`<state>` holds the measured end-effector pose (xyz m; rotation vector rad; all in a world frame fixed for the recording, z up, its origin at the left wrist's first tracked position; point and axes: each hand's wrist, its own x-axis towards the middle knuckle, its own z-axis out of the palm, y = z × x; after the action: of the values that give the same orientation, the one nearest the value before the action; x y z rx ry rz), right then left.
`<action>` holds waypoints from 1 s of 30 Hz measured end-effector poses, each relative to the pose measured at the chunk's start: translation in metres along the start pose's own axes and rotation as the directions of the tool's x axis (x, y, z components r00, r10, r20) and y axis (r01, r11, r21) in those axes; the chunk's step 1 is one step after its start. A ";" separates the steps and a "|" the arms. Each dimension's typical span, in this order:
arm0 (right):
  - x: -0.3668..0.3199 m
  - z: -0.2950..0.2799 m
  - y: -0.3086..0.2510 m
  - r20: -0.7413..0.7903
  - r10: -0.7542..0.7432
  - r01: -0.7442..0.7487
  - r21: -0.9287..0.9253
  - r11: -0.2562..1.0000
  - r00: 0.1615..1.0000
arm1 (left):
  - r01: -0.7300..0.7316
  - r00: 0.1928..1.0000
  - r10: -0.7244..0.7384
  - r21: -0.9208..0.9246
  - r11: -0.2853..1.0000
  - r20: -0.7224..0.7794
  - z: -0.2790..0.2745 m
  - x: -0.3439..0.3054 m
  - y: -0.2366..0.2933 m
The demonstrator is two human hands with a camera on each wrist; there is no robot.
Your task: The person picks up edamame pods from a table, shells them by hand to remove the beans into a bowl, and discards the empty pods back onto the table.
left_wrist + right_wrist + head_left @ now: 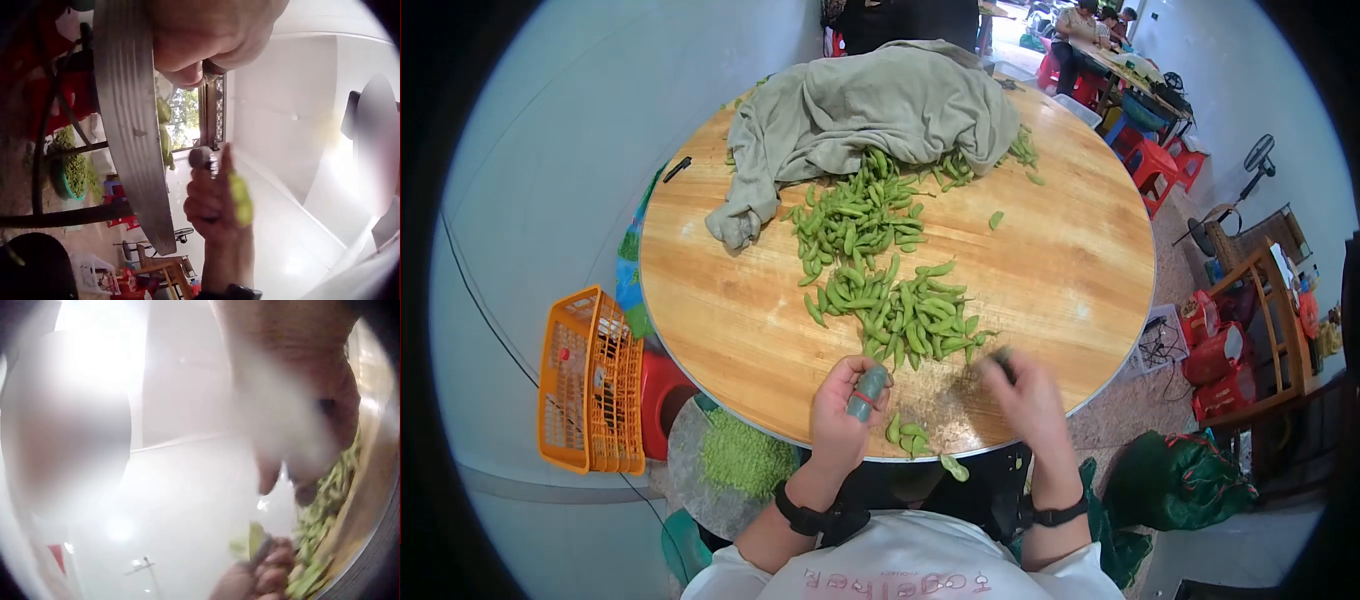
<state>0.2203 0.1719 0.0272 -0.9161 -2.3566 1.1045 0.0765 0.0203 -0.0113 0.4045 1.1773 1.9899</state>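
Observation:
My left hand (840, 410) is at the table's near edge, fingers curled, with grey covers on the thumb and a finger and a red band. What lies inside it I cannot tell. My right hand (1030, 395), blurred, reaches in over the tabletop beside the near pods; a gap shows between thumb and covered finger in the right wrist view. A green soybean pod (953, 467) is just off the table edge between the hands. Several loose pods (908, 436) lie at the near edge. A larger pile of pods (915, 310) spreads ahead of both hands.
A grey-green cloth (870, 105) covers more pods at the back of the round wooden table (1060, 260). Shelled beans (745, 455) fill a container below left, near an orange crate (590, 380). A dark green sack (1175, 480) stands right; people sit at a far table.

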 end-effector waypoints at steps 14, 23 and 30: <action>0.023 0.020 0.025 -0.147 -0.005 0.077 0.484 0.872 0.989 | 0.152 0.983 -0.151 -0.004 0.988 0.100 0.030 -0.002 0.005; -0.016 0.024 -0.008 0.466 0.085 -0.472 0.852 0.227 0.881 | 0.185 0.953 -0.135 -0.169 0.968 0.273 0.028 -0.004 -0.011; -0.028 0.040 -0.012 0.351 0.038 -0.332 0.839 0.430 0.936 | 0.136 0.984 -0.110 -0.196 0.971 0.137 0.037 -0.017 -0.009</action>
<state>0.2126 0.1254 0.0107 -0.5979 -1.3797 2.3697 0.1137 0.0324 0.0017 0.3364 0.8880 1.9256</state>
